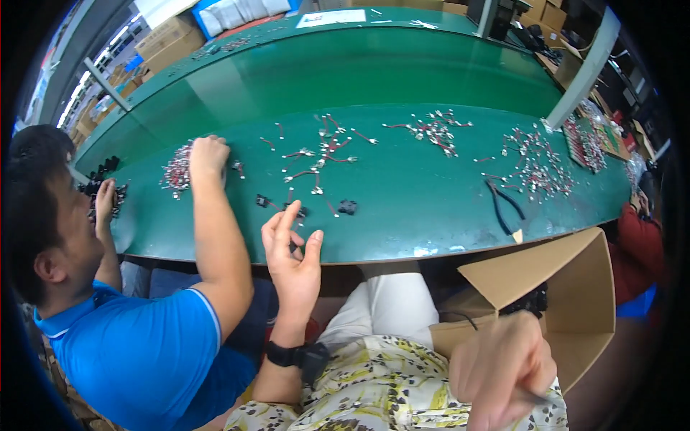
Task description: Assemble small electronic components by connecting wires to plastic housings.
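My left hand (293, 262) is raised at the table's front edge, palm up, with the index finger stretched and the other fingers partly curled. A small black part (293, 246) shows between its fingers and thumb. Just beyond the fingertips lies a black component (300, 212), partly hidden by them. Another black component (347, 207) lies to its right, and one with a red wire (263, 200) to its left. My right hand (503, 366), smeared by motion, is closed low over my lap in front of the cardboard box; a dark bit sticks out from its fingers.
A co-worker in a blue shirt (144, 337) reaches over a pile of small wired parts (177, 171) at left. Red wires with white connectors (332, 147) are scattered mid-table. Black-handled pliers (506, 206) lie right, near the open cardboard box (575, 302). A metal post (586, 68) rises behind.
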The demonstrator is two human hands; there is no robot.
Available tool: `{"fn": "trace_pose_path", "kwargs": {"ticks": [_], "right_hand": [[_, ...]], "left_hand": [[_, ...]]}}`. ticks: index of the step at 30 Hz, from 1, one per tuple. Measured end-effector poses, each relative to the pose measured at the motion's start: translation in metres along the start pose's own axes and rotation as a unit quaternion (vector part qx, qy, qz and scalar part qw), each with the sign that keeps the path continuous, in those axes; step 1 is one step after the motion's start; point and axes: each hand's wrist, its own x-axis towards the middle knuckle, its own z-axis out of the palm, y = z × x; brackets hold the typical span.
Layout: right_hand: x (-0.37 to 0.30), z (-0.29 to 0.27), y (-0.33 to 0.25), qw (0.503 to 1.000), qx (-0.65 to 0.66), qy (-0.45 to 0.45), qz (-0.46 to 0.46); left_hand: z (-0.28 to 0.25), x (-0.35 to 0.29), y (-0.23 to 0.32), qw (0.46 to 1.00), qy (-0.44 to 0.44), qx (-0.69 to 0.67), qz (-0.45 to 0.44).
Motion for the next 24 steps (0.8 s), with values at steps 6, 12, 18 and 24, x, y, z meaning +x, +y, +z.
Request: {"fn": "trace_pose_path", "kwargs": {"ticks": [6,12,18,24], "right_hand": [[0.01,0.024,-0.01,0.995,0.008,0.074,0.064],[0.005,0.027,-0.004,0.993,0.025,0.113,0.012],[-0.004,0.008,0.002,0.997,-0.024,0.058,0.054],[-0.005,-0.058,0.007,0.738,-0.603,0.267,0.143]], "left_hand": [[0.013,-0.007,0.01,0.785,-0.224,-0.517,-0.257],[0.018,-0.013,0.026,0.649,-0.276,-0.638,-0.31],[0.016,-0.017,0.032,0.659,-0.3,-0.628,-0.286],[0.021,-0.016,0.025,0.629,-0.293,-0.648,-0.315]]}}
